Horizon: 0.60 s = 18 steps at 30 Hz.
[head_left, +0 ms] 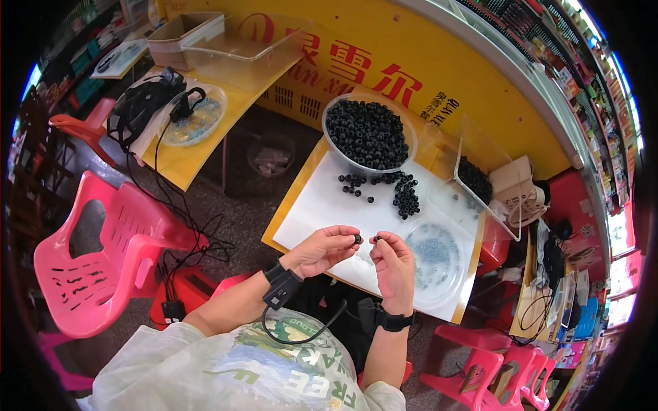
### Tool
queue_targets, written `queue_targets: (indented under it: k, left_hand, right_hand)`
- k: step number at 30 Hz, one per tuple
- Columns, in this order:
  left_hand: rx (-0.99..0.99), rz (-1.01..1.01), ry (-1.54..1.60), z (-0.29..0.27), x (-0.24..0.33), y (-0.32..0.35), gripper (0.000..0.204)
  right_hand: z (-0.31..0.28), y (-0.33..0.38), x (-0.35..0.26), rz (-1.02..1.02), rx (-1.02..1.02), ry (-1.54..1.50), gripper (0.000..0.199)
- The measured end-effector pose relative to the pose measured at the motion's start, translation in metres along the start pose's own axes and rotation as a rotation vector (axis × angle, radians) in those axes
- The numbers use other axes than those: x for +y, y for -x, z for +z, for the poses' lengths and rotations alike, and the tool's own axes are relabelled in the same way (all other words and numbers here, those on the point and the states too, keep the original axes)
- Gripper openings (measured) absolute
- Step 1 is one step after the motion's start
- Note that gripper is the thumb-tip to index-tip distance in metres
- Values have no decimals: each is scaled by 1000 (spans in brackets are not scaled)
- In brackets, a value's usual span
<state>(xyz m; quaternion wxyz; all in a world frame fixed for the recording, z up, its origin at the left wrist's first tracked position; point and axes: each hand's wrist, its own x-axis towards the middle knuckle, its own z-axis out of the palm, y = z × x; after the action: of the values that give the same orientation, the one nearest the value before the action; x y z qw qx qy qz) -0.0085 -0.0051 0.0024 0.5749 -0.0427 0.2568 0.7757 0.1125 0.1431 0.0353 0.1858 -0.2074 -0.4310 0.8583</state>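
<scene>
Over the near edge of the white-covered table [312,205], my left hand [325,248] pinches a small black bead [358,238] between thumb and fingertips. Just to its right, a small gap away, my right hand [393,260] is closed in a pinch on a tiny dark piece [376,239], too small to name. Loose black beads [406,198] lie in a cluster on the white surface beyond my hands. Behind them stands a round clear bowl [329,140] heaped with the same beads. By my right hand lies a round clear tray [458,257] holding many tiny pale-blue pieces.
A clear rectangular bin [504,229] with black beads stands at the table's right. Beyond the left gap, another yellow table [179,171] carries black straps [140,109] and a round tray. Pink chairs [82,267] stand left and right. Dark cables [199,236] trail down at the left.
</scene>
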Motion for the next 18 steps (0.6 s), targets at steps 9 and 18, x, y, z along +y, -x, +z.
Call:
queue_targets:
  k: [9,18]
  left_hand:
    - [-25,57,-46,8,4,7,20]
    - [-30,93,-86,6,0,6,18]
  right_hand:
    - [25,13,-1,-127,95,327,17]
    - [36,20,5,-378,126,823,15]
